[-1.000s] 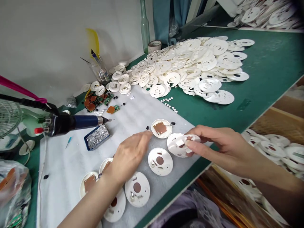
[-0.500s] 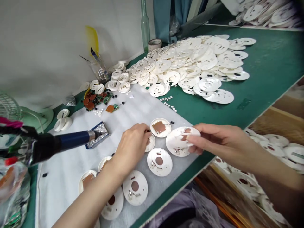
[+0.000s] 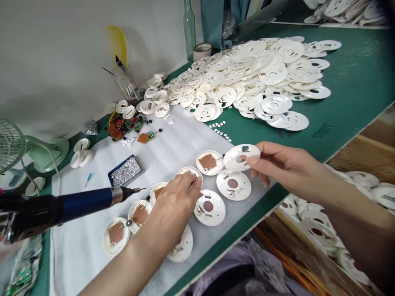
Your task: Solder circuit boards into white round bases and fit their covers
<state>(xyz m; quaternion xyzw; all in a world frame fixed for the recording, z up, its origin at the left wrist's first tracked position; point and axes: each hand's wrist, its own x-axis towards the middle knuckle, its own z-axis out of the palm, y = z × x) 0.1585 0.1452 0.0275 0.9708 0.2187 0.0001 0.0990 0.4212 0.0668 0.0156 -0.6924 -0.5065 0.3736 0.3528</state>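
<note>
My right hand [image 3: 279,166] pinches a white plastic disc [image 3: 241,156] with cut-out holes, held just above the white foam mat [image 3: 173,144]. My left hand [image 3: 175,205] rests palm down on the mat, fingertips pressed on a small round white base [image 3: 189,172]. Around it lie several white bases fitted with brown circuit boards [image 3: 207,162] and several flat white discs [image 3: 233,184]. Part of one disc [image 3: 182,248] is hidden under my left wrist.
A blue electric screwdriver [image 3: 74,204] hangs at the left over the mat. A blue tray of small screws [image 3: 125,171] sits behind it. A large heap of white discs [image 3: 256,78] covers the green table [image 3: 354,82]. Loose circuit boards [image 3: 123,126], a glass bottle [image 3: 189,28] and a fan [image 3: 12,144] stand near the wall.
My right hand has lifted one disc off the mat, leaving another lying below it. My left hand slid nearer onto the small base. The screwdriver swung lower and to the right.
</note>
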